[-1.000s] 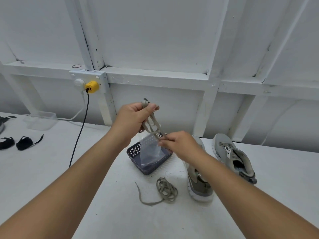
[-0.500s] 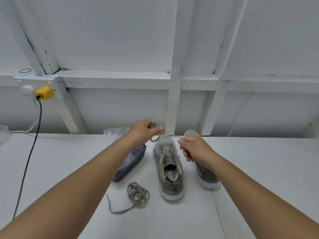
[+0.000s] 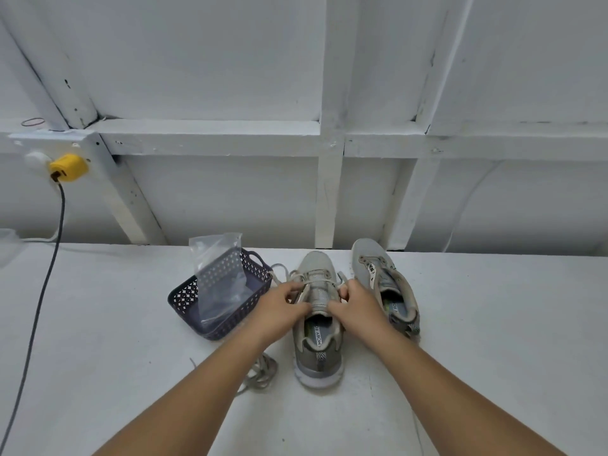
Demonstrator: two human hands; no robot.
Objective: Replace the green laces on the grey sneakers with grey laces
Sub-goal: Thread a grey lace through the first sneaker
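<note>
Both hands, left and right, grip the grey lace across the near sneaker on the worktop.

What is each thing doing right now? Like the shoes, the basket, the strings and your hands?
Left sneaker: upright, being laced.
Right sneaker: upright, no lace.
Grey lace: partly threaded near the toe.
Loose lace: heaped on the table.
Basket: tilted, holding a bag.
Plastic bag: standing in the basket.
Left hand: pinching the lace.
Right hand: pinching the lace.
</note>
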